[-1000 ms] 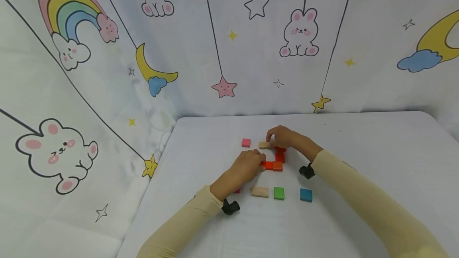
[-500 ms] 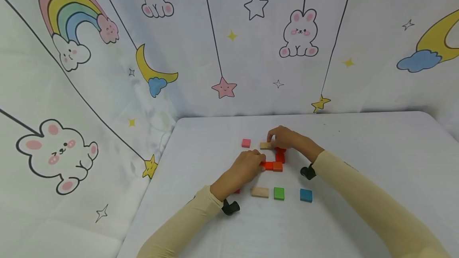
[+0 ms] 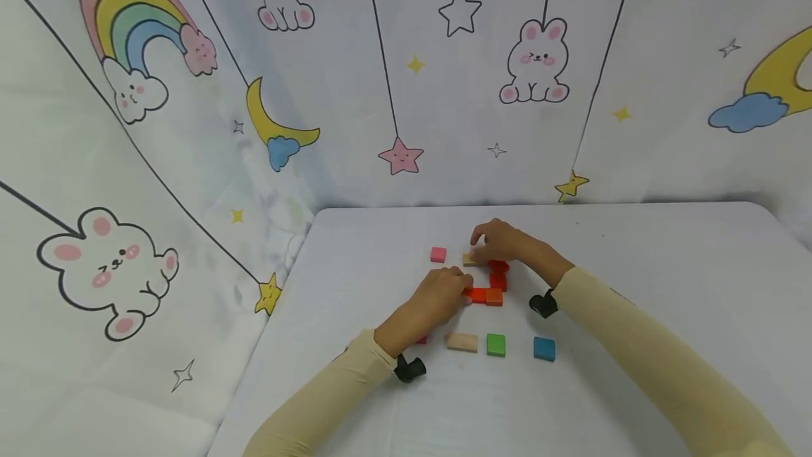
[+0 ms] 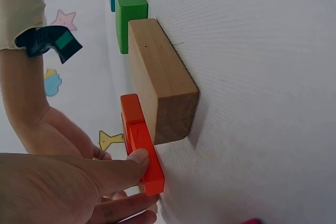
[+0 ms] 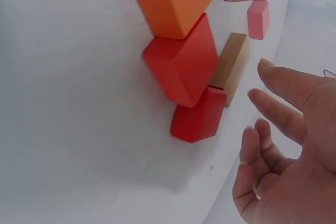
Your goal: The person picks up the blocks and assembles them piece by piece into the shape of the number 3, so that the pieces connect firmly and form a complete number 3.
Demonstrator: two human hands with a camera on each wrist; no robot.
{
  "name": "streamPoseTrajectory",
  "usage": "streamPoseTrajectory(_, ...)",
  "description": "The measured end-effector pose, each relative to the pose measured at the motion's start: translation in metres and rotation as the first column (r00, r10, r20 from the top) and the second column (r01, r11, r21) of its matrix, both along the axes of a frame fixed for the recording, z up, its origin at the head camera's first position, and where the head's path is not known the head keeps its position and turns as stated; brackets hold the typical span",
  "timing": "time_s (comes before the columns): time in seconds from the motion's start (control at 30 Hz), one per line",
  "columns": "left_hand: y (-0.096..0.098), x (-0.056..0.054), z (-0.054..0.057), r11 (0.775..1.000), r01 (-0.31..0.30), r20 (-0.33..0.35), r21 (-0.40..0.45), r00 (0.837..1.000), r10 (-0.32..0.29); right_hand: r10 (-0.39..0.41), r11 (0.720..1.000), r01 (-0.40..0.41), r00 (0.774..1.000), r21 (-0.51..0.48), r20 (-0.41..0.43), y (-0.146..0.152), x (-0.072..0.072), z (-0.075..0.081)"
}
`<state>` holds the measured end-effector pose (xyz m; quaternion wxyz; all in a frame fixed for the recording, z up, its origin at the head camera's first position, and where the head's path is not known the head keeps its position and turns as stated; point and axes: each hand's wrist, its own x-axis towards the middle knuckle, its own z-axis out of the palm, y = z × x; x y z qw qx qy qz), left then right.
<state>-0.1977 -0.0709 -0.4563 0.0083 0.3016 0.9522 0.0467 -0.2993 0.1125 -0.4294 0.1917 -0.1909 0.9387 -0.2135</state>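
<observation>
My left hand pinches a red-orange wooden block between thumb and fingers, low on the white table. An orange block lies against its right end. Behind that, a red block and a darker red block continue the line, touching at their corners. From the darker red one a plain wooden block extends to the left. Over this plain block is my right hand; in the right wrist view its fingers are spread loosely, apart from the blocks.
A pink block sits alone at the back left. Nearer the person, another plain wooden block, a green block and a blue block lie in a row. A dark pinkish-red block shows partly behind the left wrist.
The right hand has shifted slightly left and covers more of the far plain wooden block. My left hand keeps its pinch on the red-orange block. The head view has turned a little.
</observation>
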Motion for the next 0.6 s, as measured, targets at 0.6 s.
streamPoseTrajectory(0.6,-0.001,0.000,0.002,0.999,0.018,-0.061,-0.050,0.998,-0.021,0.091,0.996,-0.089,0.989,0.028,-0.119,-0.052,0.003,0.000)
